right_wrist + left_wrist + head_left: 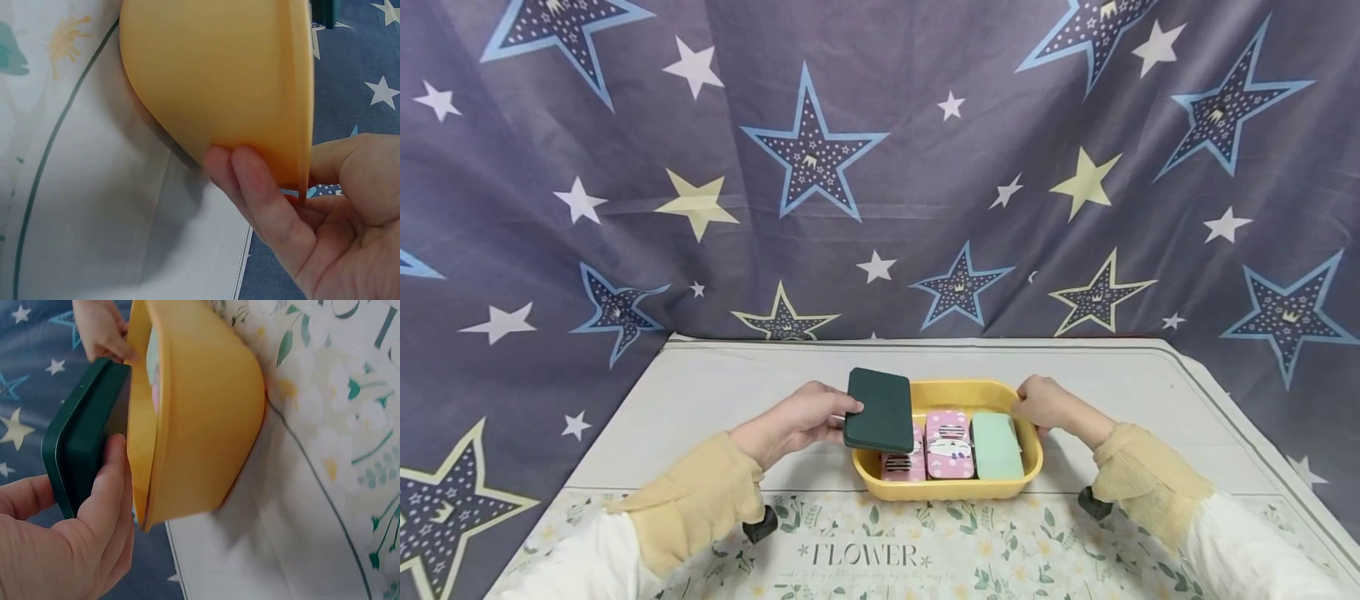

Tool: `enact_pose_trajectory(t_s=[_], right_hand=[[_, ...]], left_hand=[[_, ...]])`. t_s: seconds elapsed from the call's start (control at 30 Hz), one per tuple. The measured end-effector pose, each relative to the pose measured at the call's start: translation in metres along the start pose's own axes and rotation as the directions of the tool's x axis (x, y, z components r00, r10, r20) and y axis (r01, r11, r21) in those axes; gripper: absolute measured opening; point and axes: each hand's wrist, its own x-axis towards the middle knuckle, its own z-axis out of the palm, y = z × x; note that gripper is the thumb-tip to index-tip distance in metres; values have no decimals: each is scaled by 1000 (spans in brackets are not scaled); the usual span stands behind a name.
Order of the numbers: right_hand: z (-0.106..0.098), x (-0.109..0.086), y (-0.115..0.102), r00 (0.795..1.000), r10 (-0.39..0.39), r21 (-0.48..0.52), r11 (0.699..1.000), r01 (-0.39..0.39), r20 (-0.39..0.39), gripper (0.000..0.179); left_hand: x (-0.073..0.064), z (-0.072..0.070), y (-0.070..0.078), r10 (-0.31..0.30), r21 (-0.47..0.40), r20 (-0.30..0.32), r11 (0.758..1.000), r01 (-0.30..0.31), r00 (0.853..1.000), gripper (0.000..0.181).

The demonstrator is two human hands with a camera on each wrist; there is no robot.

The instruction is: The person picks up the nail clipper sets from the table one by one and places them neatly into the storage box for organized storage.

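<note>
A dark green rectangular case with rounded corners [880,407] is tilted above the left end of a yellow plastic basin [947,490]. My left hand [808,421] holds the case by its left edge, thumb on top and fingers underneath, as the left wrist view also shows. At the basin's right end, my right hand [1052,404] grips the rim, with the thumb and fingers on either side of the wall [250,81]. Inside lie two pink patterned boxes [950,450] and a mint green box [997,447]. The dark case partly covers the left pink one.
The basin stands on a table with a white cover [737,375], whose front part has a leaf and flower print and the word FLOWER [865,556]. Behind the table hangs a dark curtain with stars [880,233].
</note>
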Motion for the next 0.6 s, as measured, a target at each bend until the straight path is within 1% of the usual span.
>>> enact_pose_trajectory(t_s=[0.1, 0.2, 0.3, 0.4, 0.5, 0.6], right_hand=[[0, 0, 0, 1000, -5, -3, 1000, 5, 0, 21], [0, 0, 0, 1000, -2, 2, 1000, 2, 1, 19], [1, 0, 1, 1000, -7, 6, 1000, 7, 0, 19], [1, 0, 1, 1000, -12, 4, 1000, 12, -4, 21], [1, 0, 1, 1000, -17, -4, 1000, 17, -10, 23], [1, 1, 2, 1000, -18, -6, 1000, 18, -6, 23]], left_hand=[[1, 8, -3, -3, 29, -11, 1000, 4, 1000, 35], [4, 15, -5, -1, 64, -43, 998, 4, 999, 34], [7, 22, -7, 11, 136, -77, 991, 0, 997, 35], [8, 29, -8, 28, 213, -107, 977, -4, 994, 42], [7, 36, -7, 58, 297, -133, 955, -16, 989, 50], [6, 41, -6, 84, 352, -145, 936, -28, 986, 54]])
